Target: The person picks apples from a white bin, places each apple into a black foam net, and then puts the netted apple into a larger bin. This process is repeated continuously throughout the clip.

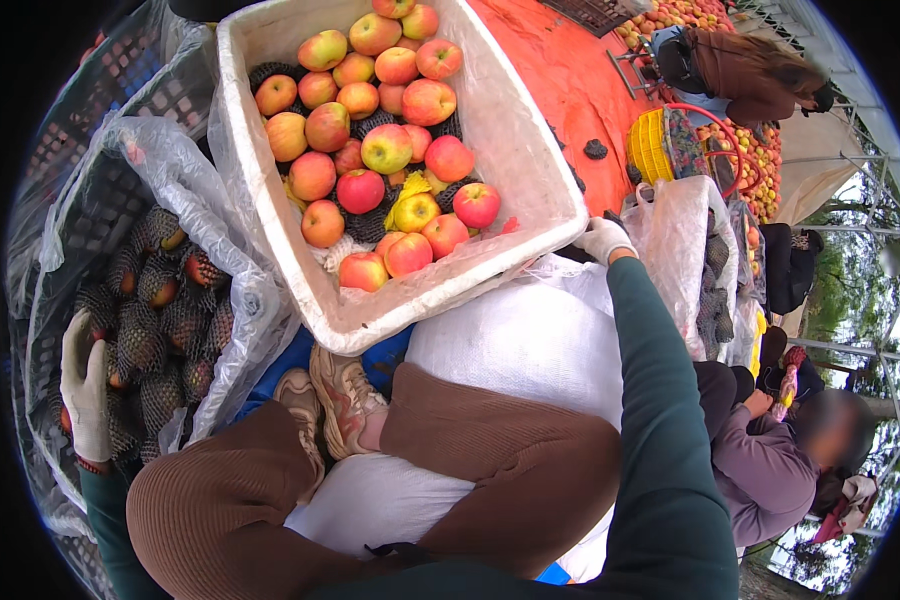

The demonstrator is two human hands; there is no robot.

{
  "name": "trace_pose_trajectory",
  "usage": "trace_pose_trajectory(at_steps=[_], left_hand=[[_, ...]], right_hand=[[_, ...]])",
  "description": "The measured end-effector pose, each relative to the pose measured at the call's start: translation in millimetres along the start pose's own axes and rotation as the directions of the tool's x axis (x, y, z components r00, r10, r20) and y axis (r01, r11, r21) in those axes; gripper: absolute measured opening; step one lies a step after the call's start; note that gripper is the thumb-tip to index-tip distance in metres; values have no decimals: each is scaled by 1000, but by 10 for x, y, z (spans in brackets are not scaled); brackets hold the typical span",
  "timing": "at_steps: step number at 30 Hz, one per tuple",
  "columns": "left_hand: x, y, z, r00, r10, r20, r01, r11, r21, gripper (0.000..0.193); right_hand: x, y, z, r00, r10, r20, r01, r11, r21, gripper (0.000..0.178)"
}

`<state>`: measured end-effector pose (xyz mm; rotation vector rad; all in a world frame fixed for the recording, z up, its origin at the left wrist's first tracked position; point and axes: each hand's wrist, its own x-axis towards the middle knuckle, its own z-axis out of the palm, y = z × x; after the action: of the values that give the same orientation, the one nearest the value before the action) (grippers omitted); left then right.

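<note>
A white foam box (pixel 530 150) holds red and yellow apples (pixel 386 148), some lying in black foam nets. My right hand (pixel 602 238), in a white glove, grips the box's near right corner. My left hand (pixel 85 385), also in a white glove, rests inside a plastic-lined crate (pixel 80 215) on net-wrapped apples (pixel 160 340); whether it holds one I cannot tell. My knees in brown trousers and my shoes (pixel 340 395) are below, over a white sack (pixel 530 335).
An orange tarp (pixel 560 70) lies behind the box. A yellow basket (pixel 652 145) and more apples (pixel 745 150) are at the right. One person crouches at the top right (pixel 755 70), another sits at the right (pixel 770 470). A clear bag (pixel 685 240) stands beside the sack.
</note>
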<state>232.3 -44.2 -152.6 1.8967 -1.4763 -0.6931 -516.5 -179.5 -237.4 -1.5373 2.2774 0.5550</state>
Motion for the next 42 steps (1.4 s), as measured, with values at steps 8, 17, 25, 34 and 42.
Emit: trace_pose_trajectory(at_steps=[8,17,25,34,42], left_hand=[[-195,1009,-44,991,69,-116,-86,986,-146,28],[-824,2998,304,801,525,288,-287,758,-585,39],[-1394,3222,356,646,605,466,-272,752,-601,45],[-1950,2799,167,710,501,494,218,511,-831,47],[-1999,2462,133,621,349,702,422,605,-675,28]], right_hand=[[-449,326,-92,941,112,-320,202,572,795,29],[-3181,-786,-1509,807,-368,-462,413,-207,887,29],[-4544,-1571,-1225,627,-437,-645,636,-192,748,44],[-4984,-1819,-990,741,-394,-544,344,-473,811,43],[-5070,-1848,-689,725,-543,-423,315,-285,905,40]])
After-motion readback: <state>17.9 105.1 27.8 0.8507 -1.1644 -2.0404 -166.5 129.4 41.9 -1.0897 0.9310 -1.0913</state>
